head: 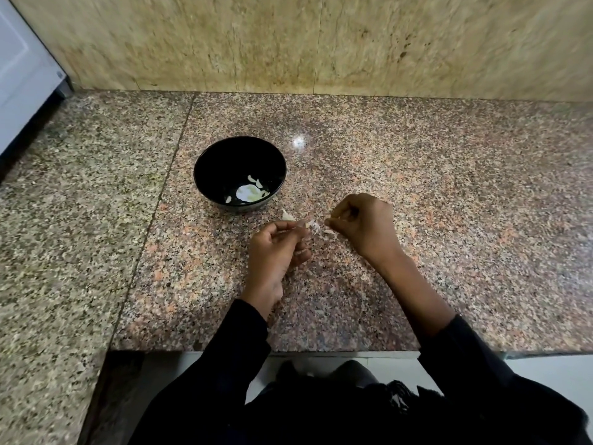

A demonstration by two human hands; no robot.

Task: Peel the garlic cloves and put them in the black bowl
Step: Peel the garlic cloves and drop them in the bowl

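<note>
The black bowl (pixel 205 168) stands on the granite counter and holds a few pale peeled cloves on its bottom. My left hand (pixel 276 248) is curled just in front of it and pinches a garlic clove (pixel 312 225) at the fingertips. My right hand (pixel 362 224) is curled to the right of that clove; its thumb and finger are pinched together, and whether a scrap of skin is between them I cannot tell. Another clove (pixel 286 215) lies on the counter between the bowl and my left hand. A bit of pale skin (pixel 328 231) lies under my right fingertips.
The speckled granite counter (pixel 449 220) runs to a stone backsplash (pixel 321 43) at the back. A white appliance (pixel 22 75) stands at the far left. The counter's front edge (pixel 321 351) lies close to my body.
</note>
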